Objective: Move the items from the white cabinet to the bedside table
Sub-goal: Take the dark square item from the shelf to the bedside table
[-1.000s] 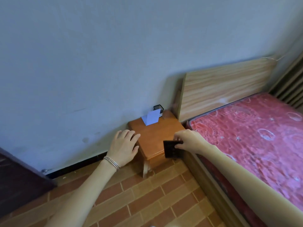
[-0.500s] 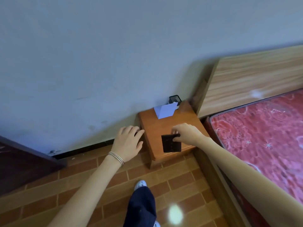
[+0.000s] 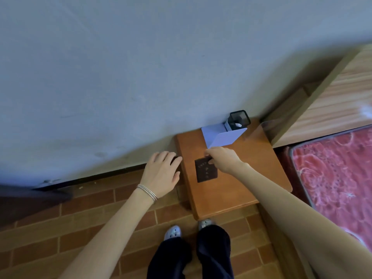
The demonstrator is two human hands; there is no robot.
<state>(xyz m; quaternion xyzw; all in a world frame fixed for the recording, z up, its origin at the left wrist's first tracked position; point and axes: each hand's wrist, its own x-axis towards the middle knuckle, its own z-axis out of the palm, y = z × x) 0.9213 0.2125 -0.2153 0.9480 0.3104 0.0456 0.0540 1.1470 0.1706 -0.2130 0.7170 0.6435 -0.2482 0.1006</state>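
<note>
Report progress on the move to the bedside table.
Done: a folded pale card and a black mesh holder stand at the back of the bedside table. In hand: the right hand pinches a dark booklet low over the tabletop; the left hand is open beside the table. Left: let the booklet go. The white cabinet is out of view, so what remains cannot be told.

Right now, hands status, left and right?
Left hand: open, fingers relaxed, holding nothing, beside the bedside table.
Right hand: closed, pinching the top edge of the dark booklet over the table.
</note>
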